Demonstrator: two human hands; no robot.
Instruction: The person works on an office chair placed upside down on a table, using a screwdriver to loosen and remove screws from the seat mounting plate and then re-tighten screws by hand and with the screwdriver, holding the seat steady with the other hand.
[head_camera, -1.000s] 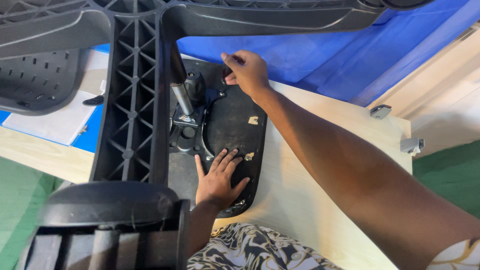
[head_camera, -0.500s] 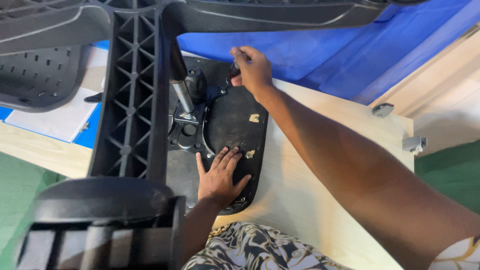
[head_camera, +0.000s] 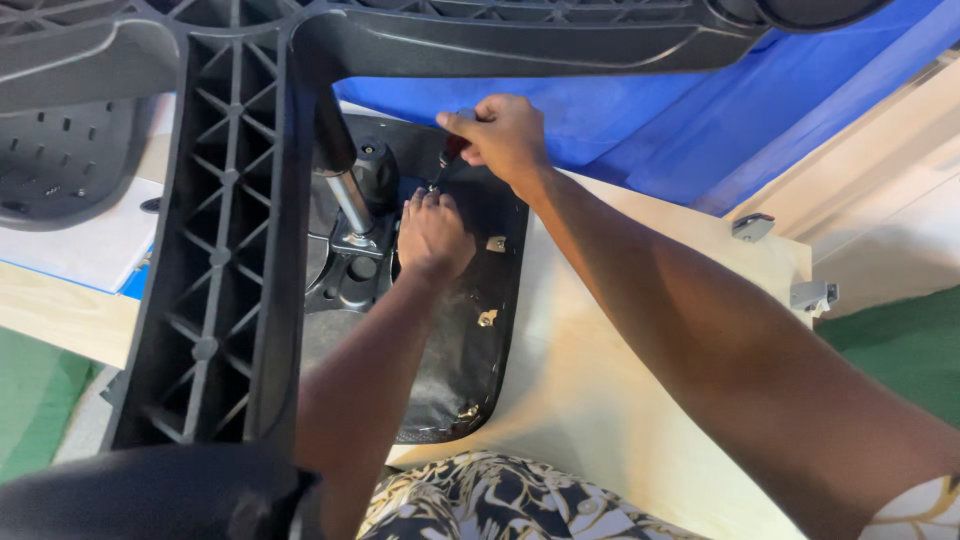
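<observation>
An upturned office chair lies in front of me, its black seat underside (head_camera: 470, 350) resting on a pale wooden board (head_camera: 600, 400). My right hand (head_camera: 500, 135) grips a small screwdriver (head_camera: 448, 160) with a red and black handle, tip pointing down at the seat plate. My left hand (head_camera: 432, 235) rests on the plate just below the tip, fingers curled around the spot. The chrome gas column (head_camera: 345, 195) and the black mechanism (head_camera: 350, 270) stand just left of my left hand.
A ribbed black leg of the chair base (head_camera: 225, 250) crosses the left foreground, another arm (head_camera: 500, 45) spans the top. Blue sheet (head_camera: 640, 130) lies behind the board. Metal brackets (head_camera: 752, 227) sit on the board's right. A perforated black backrest (head_camera: 60, 160) lies far left.
My left hand slid up from the lower part of the seat plate to just below the screwdriver tip. My right hand shifted slightly and now holds the screwdriver upright over the plate.
</observation>
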